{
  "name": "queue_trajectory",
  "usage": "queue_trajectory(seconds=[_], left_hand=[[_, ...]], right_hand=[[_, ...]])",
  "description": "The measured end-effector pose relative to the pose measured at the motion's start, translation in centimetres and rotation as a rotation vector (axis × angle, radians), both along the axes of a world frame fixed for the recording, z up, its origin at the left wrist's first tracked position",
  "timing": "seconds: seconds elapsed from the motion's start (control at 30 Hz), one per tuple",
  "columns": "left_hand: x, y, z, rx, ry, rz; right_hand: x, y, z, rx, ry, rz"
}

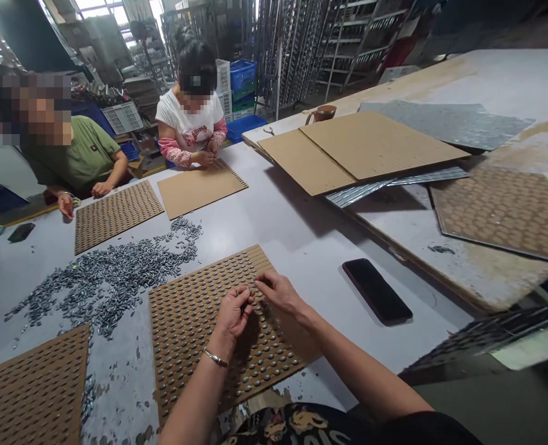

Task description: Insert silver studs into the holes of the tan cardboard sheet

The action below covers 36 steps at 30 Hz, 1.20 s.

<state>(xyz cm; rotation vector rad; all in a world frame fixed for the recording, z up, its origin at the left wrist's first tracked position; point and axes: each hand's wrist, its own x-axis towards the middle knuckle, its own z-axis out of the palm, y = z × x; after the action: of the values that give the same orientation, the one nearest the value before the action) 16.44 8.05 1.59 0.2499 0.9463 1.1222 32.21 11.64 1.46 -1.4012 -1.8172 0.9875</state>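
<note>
Over the nearest perforated board (194, 321), which lies flat on the grey tabletop (301, 235) right in front of the person, both hands meet near the board's far right part. The left hand (233, 311) is curled, its fingers pinched together on what looks like a small metal piece, too small to tell for sure; a thin bracelet sits on that wrist. The right hand (280, 290) lies just beside it, fingertips pressed down on the board's rows, half closed with nothing clearly held. Many of the board's slots already carry small shiny pieces.

Just to the left of the board, a loose heap of small grey metal pieces (111, 275) spreads across the tabletop. A dark phone (376, 290) lies face up to the right, near the right forearm. Another slotted board (33, 386) sits at the lower left. Across the tabletop, two other people sit with boards of their own (116, 213) (202, 185). Plain cardboard sheets (361, 148) are stacked at the far right.
</note>
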Motion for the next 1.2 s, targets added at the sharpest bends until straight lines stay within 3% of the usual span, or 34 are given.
queue_trajectory(seconds=[0.07,0.2,0.4,0.67,0.9,1.2], left_hand=[[0.4,-0.2,0.2,0.035,0.019,-0.038],[1.4,-0.4,0.1,0.051,0.054,-0.139],[1.3,0.0,-1.2,0.022,0.101,-0.042],[1.2,0.0,-1.3,0.010,0.113,-0.055],[1.0,0.1,-1.8,-0.011,0.136,0.004],[0.4,0.1,-1.8,-0.024,0.137,0.018]], right_hand=[[0.3,-1.2,0.9,0.035,0.123,0.081],[1.3,-2.0,1.3,0.022,0.128,0.099],[2.0,-0.1,-0.6,-0.054,-0.050,-0.039],[0.6,-1.2,-0.7,-0.024,0.001,0.109],[1.5,1.1,-1.7,-0.141,-0.307,-0.123],[0.0,1.4,-1.9,-0.191,-0.466,-0.162]])
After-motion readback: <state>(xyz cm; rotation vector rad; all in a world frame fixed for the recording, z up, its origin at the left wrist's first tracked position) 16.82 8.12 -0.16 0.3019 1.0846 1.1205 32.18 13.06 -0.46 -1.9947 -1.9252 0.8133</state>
